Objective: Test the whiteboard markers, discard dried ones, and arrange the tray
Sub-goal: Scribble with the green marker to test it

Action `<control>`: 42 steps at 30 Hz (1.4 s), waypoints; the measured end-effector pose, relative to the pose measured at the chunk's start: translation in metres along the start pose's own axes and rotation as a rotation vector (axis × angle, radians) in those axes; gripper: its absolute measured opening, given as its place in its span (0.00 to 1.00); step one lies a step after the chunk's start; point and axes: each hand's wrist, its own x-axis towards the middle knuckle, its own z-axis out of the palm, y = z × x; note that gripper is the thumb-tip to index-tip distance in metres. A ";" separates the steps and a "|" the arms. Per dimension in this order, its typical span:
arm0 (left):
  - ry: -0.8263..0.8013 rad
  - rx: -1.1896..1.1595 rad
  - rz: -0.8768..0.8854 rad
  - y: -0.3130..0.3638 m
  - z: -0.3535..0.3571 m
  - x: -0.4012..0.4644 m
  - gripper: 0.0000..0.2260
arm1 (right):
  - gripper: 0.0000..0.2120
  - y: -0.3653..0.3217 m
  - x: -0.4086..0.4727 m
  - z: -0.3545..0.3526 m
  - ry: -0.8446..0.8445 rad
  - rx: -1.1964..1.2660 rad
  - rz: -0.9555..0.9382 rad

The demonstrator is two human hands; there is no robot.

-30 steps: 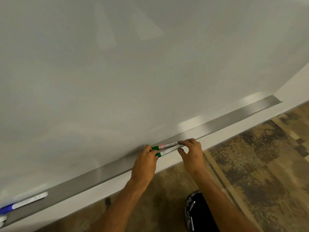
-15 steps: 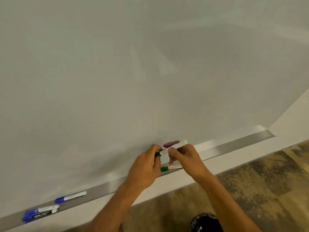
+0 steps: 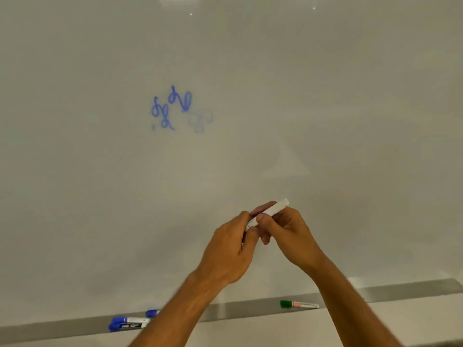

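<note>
I hold a white-barrelled marker [image 3: 276,208] up in front of the whiteboard [image 3: 250,96]. My right hand [image 3: 285,236] grips its barrel. My left hand [image 3: 231,251] is wrapped round its lower end, so the cap is hidden. On the metal tray [image 3: 250,309] below lies a green-capped marker [image 3: 298,304] to the right. Three blue-capped markers [image 3: 127,323] lie to the left, one partly behind my left forearm. Blue scribbles [image 3: 172,108] and a fainter pale scribble [image 3: 200,120] mark the board.
The tray runs along the bottom of the board from left to right edge of view. A white wall strip [image 3: 400,319] lies beneath the tray. The board fills nearly the whole view.
Both hands have lifted one green-capped marker off the tray and raised it before the board. The other green marker stays on the tray. The view tilted up, showing the scribbles.
</note>
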 end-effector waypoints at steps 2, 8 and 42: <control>0.016 0.072 0.041 0.003 -0.020 0.001 0.14 | 0.08 -0.016 0.002 0.012 0.007 0.003 -0.044; 0.035 0.182 0.187 -0.011 -0.090 -0.001 0.20 | 0.10 -0.043 0.015 0.068 0.101 -0.007 -0.155; 0.801 0.852 0.290 -0.151 -0.378 0.093 0.31 | 0.04 -0.110 0.147 0.243 0.594 -0.097 -0.624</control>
